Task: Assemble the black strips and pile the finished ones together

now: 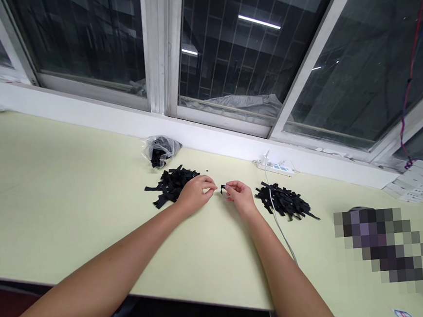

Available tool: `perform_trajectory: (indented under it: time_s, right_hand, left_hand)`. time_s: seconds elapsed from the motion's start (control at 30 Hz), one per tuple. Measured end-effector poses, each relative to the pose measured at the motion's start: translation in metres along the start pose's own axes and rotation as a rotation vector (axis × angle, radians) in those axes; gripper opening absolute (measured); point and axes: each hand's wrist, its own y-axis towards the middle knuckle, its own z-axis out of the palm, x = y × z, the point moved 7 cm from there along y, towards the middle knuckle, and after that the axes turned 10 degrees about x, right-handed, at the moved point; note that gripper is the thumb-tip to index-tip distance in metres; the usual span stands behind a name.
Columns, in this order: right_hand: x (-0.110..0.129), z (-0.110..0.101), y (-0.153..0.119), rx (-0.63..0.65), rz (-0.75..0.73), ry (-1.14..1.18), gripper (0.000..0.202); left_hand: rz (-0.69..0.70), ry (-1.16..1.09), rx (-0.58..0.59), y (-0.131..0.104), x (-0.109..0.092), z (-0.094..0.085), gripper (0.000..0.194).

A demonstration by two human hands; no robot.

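Over the middle of the pale table, my right hand [241,196] pinches a small black fabric strip [221,189] between thumb and fingertips. A short end of the strip hangs down. Just to its left, my left hand [196,193] has its thumb and fingertips pressed together, a small gap away from the strip; whatever they hold, if anything, is too small to make out. Partly hidden behind my left hand lies a pile of black strips [173,183]. Another pile of black strips [284,200] lies to the right of my right hand.
A clear plastic bag [162,150] with black pieces stands by the wall. A white power strip [276,167] sits at the back, and its pale cable [280,229] crosses the right pile towards the front edge. A blurred-out dark object [382,242] lies at right. Windows line the back.
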Motion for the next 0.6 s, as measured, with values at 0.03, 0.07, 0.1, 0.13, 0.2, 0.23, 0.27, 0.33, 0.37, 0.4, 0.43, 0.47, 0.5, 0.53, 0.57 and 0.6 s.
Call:
perform_trajectory:
  time_s: [0.03,0.07,0.1,0.13,0.2,0.23,0.27,0.33,0.37,0.4,0.43,0.47,0.5,0.53,0.57,0.6]
  right_hand:
    - [-0.0003,-0.0002,0.0003,-0.002,-0.005,-0.002,0.039]
    - [-0.0008,-0.0004,0.0006,-0.004,-0.008,-0.005,0.04]
    - [-0.0013,-0.0008,0.0009,-0.008,-0.011,-0.006,0.04]
    - [-0.0018,-0.0011,0.0012,-0.01,-0.012,-0.008,0.04]
    - [-0.0027,-0.0016,0.0016,-0.011,-0.011,-0.009,0.041]
    - [-0.003,-0.0017,0.0017,-0.008,-0.01,-0.007,0.041]
    - [-0.0032,-0.0015,0.0016,-0.004,-0.009,-0.006,0.041]
    - [-0.0029,-0.001,0.0012,0.004,-0.006,-0.008,0.04]
    - [-0.0026,-0.0007,0.0007,0.006,-0.005,-0.013,0.039]
    - [-0.0021,-0.0003,0.0002,0.008,-0.004,-0.019,0.038]
    - [-0.0016,0.0,-0.0002,0.009,-0.004,-0.026,0.038]
    - [-0.0011,0.0004,-0.0007,0.01,-0.005,-0.031,0.037]
    - [-0.0007,0.0009,-0.0009,0.013,-0.007,-0.036,0.037]
    - [-0.0004,0.0014,-0.0011,0.017,-0.01,-0.04,0.036]
    - [-0.0002,0.0018,-0.0011,0.019,-0.012,-0.044,0.036]
    - [-0.0003,0.0021,-0.001,0.021,-0.015,-0.048,0.036]
  left_hand:
    - [-0.002,0.0,0.001,0.0001,0.0002,0.0005,0.021]
    - [-0.004,-0.001,0.003,0.0002,0.0002,0.0009,0.02]
    - [-0.005,-0.005,0.003,0.0002,0.0002,0.0011,0.019]
    - [-0.007,-0.012,0.002,0.0002,0.0001,0.0012,0.018]
    - [-0.009,-0.028,-0.004,0.0,-0.0003,0.0009,0.017]
    - [-0.011,-0.034,-0.004,-0.0001,-0.0005,0.0009,0.016]
    - [-0.013,-0.039,0.002,-0.0002,-0.0008,0.0012,0.015]
    - [-0.025,-0.04,0.02,-0.0006,-0.0011,0.0025,0.014]
    - [-0.038,-0.037,0.03,-0.0008,-0.0008,0.0032,0.013]
    - [-0.055,-0.033,0.039,-0.001,-0.0002,0.0038,0.012]
    - [-0.073,-0.029,0.044,-0.0012,0.0006,0.0043,0.01]
    - [-0.091,-0.025,0.05,-0.0014,0.0014,0.0047,0.009]
    - [-0.105,-0.023,0.055,-0.0015,0.0021,0.0052,0.008]
    - [-0.114,-0.021,0.061,-0.0015,0.0026,0.0058,0.007]
    - [-0.119,-0.02,0.066,-0.0015,0.0029,0.0062,0.007]
    - [-0.121,-0.02,0.069,-0.0014,0.003,0.0066,0.006]
